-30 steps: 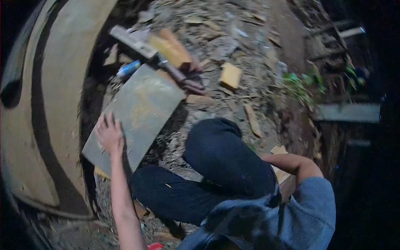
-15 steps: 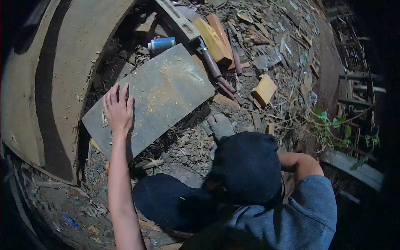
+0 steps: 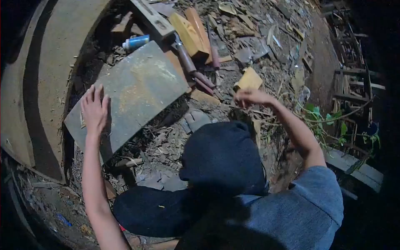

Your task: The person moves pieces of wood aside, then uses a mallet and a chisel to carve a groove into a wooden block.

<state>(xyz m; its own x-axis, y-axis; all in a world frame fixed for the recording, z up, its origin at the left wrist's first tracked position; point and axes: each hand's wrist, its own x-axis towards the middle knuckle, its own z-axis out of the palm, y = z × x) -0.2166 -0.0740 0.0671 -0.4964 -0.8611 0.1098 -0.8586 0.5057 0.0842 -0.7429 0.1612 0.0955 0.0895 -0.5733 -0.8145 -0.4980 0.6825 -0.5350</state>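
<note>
While left fingers (image 3: 98, 94) lie spread on the board (image 3: 146, 89), right fingers (image 3: 242, 96) curl, their grip unclear

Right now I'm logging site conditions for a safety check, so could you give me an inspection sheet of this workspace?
Surface: gray slab strewn with yellowish bits, set over littered ground.
Job's things: the slab; a small yellowish block lying on the ground.
Clutter: brown-handled tools, larger wooden blocks and a slotted bar beyond the slab; a blue container on its side near the slab's far edge.
Hands: left hand palm-down on the slab, spread; right hand at the small block's near edge, contact unclear.
Cables: nothing seen.
Surroundings: large curved board at picture left; green plant at right; darkness beyond.
</note>
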